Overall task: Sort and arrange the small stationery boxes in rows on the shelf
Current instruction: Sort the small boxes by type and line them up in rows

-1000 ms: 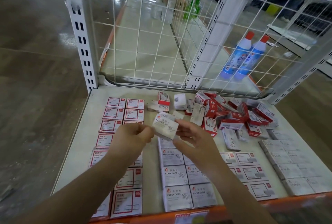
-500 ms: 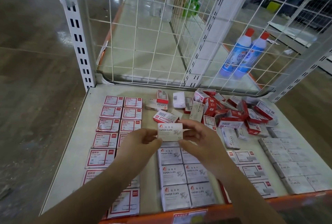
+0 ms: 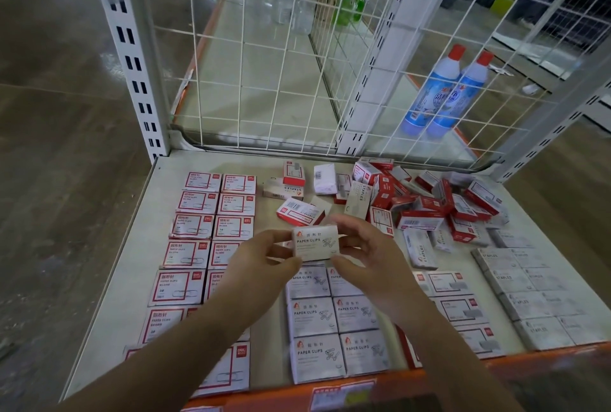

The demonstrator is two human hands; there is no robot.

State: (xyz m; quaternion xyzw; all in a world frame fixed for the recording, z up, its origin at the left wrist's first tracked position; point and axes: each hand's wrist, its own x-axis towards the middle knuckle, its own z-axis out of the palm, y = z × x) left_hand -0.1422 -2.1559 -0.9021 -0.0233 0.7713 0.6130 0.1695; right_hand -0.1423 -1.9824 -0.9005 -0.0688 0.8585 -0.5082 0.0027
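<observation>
Both hands hold one white paper clips box (image 3: 315,243) level above the shelf (image 3: 132,272). My left hand (image 3: 261,266) pinches its left end and my right hand (image 3: 370,256) pinches its right end. Directly below lie two rows of matching white paper clips boxes (image 3: 317,319). Red-framed paper clips boxes (image 3: 201,229) lie in two rows on the left. A loose heap of red and white boxes (image 3: 426,203) sits at the back right. Grey staples boxes (image 3: 529,289) are lined up on the right.
A white wire grid (image 3: 281,80) closes the shelf's back, with slotted uprights (image 3: 132,57) at the corners. Two blue bottles with red caps (image 3: 446,94) stand behind the grid. An orange rail (image 3: 463,368) edges the front. A red-and-white box (image 3: 299,211) lies loose behind the held box.
The held box went from tilted to level, label facing up, and now sits squarely between both hands, lower and over the white rows. The view moved closer to the shelf.
</observation>
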